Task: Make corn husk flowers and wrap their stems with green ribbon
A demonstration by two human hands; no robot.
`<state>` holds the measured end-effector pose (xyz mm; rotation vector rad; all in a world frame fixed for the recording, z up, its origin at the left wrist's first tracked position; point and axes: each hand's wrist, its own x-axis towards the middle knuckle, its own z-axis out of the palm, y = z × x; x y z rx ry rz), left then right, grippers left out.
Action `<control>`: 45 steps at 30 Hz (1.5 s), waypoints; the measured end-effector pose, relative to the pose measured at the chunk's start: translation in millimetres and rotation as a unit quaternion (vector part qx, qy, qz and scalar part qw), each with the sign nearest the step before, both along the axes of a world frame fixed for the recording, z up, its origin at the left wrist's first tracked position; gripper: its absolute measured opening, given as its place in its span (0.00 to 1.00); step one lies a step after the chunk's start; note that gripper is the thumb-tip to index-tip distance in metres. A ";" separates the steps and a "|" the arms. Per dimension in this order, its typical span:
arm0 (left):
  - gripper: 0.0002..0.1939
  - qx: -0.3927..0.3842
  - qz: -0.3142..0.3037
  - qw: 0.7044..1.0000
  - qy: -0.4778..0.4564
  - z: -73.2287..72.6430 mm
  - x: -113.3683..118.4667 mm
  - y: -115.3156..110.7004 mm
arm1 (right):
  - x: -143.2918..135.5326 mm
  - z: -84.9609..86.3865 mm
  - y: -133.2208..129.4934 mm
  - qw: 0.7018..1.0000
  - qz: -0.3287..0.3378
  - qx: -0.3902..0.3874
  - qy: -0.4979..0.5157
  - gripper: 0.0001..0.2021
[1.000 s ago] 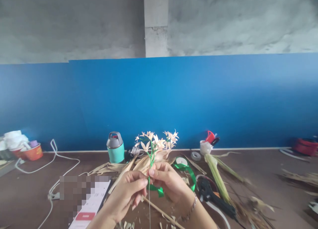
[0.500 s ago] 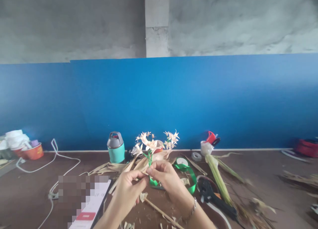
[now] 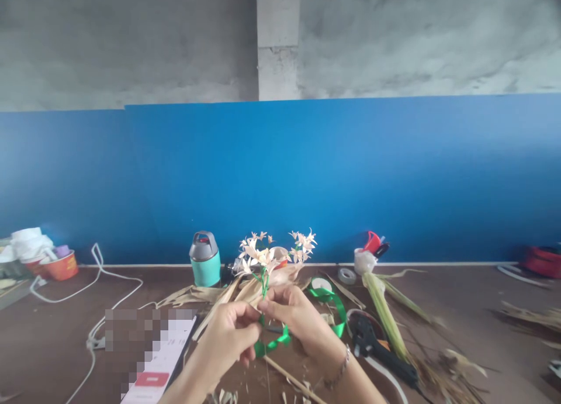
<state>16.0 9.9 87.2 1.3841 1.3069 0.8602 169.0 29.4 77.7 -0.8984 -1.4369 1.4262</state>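
Cream dried-husk flowers (image 3: 262,259) stand upright on thin green-wrapped stems (image 3: 265,281) between my hands. My right hand (image 3: 291,313) pinches the stem just below the blooms with thumb and forefinger. Slightly lower, my left hand (image 3: 234,331) is closed around the stem's lower part, which its fingers mostly hide. A loose length of green ribbon (image 3: 272,348) hangs beneath the fingers. Its roll (image 3: 322,286) lies behind my right wrist, with a green loop coming off it. Another cluster of cream flowers (image 3: 302,246) stands behind, to the right.
Dry husks (image 3: 193,296) lie behind my hands. A teal flask (image 3: 205,263) stands back left, near a white cable (image 3: 99,269). A phone (image 3: 160,363) lies left. To the right are a black glue gun (image 3: 381,351), a tape roll (image 3: 347,275) and a green stalk bundle (image 3: 385,316).
The flowers in my hands have turned a little, and their blooms face differently. More green ribbon now hangs below my fingers. My hands stay in nearly the same place.
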 end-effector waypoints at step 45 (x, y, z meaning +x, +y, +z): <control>0.12 -0.134 -0.136 0.958 -0.216 -6.5 -1.9 -11.3 | 35.6 12.2 -5.5 0.983 0.172 -0.039 0.042 0.13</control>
